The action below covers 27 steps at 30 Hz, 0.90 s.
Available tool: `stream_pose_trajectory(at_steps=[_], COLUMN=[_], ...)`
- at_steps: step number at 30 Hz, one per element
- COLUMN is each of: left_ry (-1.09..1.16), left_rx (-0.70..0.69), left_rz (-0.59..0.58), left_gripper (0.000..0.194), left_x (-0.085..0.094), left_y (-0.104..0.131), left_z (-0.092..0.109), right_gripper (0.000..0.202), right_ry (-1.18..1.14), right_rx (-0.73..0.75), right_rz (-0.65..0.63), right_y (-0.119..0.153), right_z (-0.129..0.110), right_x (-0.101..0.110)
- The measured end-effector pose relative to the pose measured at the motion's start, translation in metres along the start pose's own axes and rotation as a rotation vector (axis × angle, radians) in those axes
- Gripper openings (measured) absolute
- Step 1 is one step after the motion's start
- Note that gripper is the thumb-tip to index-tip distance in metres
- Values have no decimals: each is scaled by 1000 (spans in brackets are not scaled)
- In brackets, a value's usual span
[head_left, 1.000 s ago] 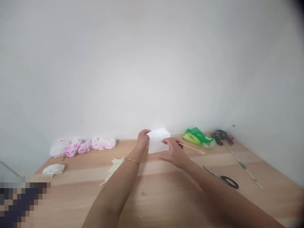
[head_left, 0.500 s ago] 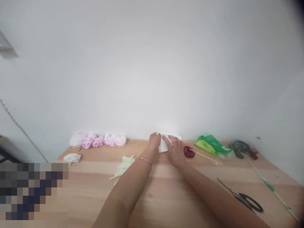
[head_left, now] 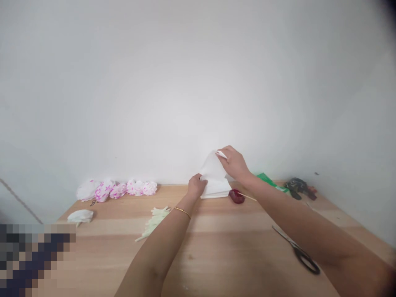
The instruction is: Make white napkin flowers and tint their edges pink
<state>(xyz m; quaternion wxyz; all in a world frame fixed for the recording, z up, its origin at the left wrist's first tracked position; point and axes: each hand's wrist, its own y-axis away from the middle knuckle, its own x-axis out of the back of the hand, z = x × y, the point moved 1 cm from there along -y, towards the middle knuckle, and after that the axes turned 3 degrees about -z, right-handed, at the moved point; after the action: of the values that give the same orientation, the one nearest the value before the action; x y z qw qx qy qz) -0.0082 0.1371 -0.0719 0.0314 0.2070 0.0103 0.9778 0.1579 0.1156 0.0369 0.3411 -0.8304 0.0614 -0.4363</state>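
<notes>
Near the wooden table's (head_left: 222, 251) far edge, left hand (head_left: 197, 186) and right hand (head_left: 234, 162) pinched thin, fragile-looking white paper (head_left: 212, 167), best held cornerwise.

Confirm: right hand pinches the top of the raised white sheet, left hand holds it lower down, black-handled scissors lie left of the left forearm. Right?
Wrong place: the black-handled scissors lie beside the right forearm, as the head view shows. The rest stands: right hand pinches the top of the raised white sheet, left hand holds it lower down.
</notes>
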Motion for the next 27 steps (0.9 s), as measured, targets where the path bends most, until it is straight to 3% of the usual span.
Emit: stream_pose_trajectory(at_steps=[3,6,9,12,14,15,17,19,21,27], left_ry=[73,193,344,514,619,685,938,1027,1067,1024], left_rx=[28,68,62,16,-18,-32,-48,-70,-105,-174], left_rz=[94,199,279,312,230,131,-237,-437,-468,-343], left_gripper=[32,36,46,39,41,47,50,42,35,30], left_x=[3,11,20,27,30,30,29,32,39,62], left_y=[-3,1,17,45,65,74,89,99,103,101], left_z=[4,7,13,24,34,40,51,59,64,65], right_gripper=[27,36,41,42,35,33,33,33,32,41], right_ry=[-63,-171,-327,-529,-951,-1107,-1314,-1408,-1438,-1407], right_rx=[-95,-220,-312,-375,-511,-555,-598,-595,-567,-537], right_rz=[-1,-24,-67,-125,-177,-198,-229,-245,-249,-175], right_y=[-12,-6,13,34,45,49,55,59,62,68], right_z=[-6,-13,-22,-35,-45,-49,-58,-63,-65,-60], right_x=[16,26,24,12,3,0,-4,-3,-1,7])
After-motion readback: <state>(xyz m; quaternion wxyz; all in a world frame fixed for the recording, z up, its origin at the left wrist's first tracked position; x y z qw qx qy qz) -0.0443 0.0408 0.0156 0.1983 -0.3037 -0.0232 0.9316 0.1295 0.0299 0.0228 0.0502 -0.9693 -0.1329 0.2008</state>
